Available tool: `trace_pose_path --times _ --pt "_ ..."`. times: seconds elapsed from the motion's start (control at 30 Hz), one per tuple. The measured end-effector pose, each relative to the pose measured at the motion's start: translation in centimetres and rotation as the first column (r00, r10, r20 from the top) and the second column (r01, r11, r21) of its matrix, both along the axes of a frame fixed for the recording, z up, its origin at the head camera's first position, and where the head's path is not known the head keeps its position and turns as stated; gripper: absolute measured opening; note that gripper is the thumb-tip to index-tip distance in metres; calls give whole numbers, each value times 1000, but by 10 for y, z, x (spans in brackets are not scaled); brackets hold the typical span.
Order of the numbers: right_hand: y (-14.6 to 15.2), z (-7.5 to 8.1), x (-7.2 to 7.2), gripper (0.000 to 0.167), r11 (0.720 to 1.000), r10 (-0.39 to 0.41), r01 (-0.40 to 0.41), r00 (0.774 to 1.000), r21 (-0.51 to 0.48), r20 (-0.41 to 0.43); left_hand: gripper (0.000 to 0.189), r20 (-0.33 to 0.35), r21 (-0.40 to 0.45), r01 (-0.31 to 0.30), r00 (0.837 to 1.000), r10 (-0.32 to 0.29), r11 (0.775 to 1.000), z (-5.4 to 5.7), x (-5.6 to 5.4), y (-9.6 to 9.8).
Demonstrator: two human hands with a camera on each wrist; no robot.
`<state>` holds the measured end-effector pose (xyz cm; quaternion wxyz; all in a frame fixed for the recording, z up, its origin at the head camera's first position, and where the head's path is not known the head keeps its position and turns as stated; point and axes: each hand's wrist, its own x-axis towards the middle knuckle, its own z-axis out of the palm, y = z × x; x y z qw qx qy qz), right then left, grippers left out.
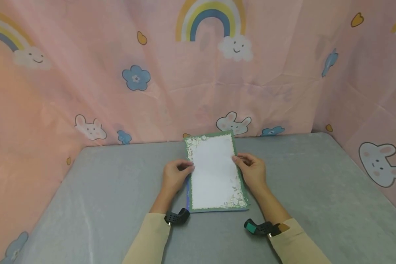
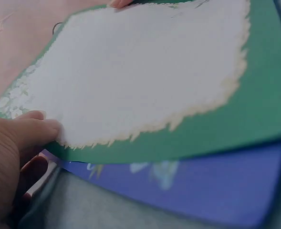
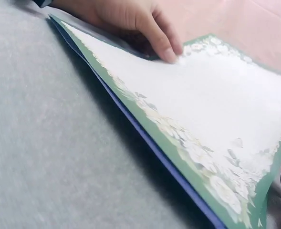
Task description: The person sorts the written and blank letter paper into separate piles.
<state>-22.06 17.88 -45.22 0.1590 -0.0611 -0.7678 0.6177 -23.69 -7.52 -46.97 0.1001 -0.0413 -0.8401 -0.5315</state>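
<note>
A sheet of paper with a white middle, a green border and white flowers in its corners stands tilted up in front of me in the head view. Behind it lies a blue-violet sheet with pale flowers, showing along the lower and left edges. My left hand pinches the left edge, its thumb on the white face in the left wrist view. On the opposite edge, my right hand grips with the thumb in front and the other fingers partly hidden behind the paper.
A grey cloth-covered table lies under the paper. Behind and at both sides hangs a pink curtain printed with rainbows, rabbits and flowers. Each wrist carries a black strapped device.
</note>
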Motion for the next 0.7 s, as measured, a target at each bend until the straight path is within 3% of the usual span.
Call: trace_pose_path --times 0.17,0.27,0.43,0.53,0.7 --pt "4 -10 -4 26 997 39 -44 997 -67 -71 8 4 55 -22 1000 22 998 2 0 0" --pt "4 -11 -4 20 997 63 -66 993 -31 -99 7 5 70 -28 1000 28 997 3 0 0" --pt "5 -13 -4 17 990 132 -129 990 53 -51 7 -11 125 -22 1000 23 992 4 0 0" --pt "6 -13 -4 20 990 135 -134 990 32 -29 10 -41 169 15 999 -8 986 3 -1 0" --pt "7 -13 -5 22 991 135 -134 991 14 -18 22 -67 190 122 992 -111 974 3 -1 0"
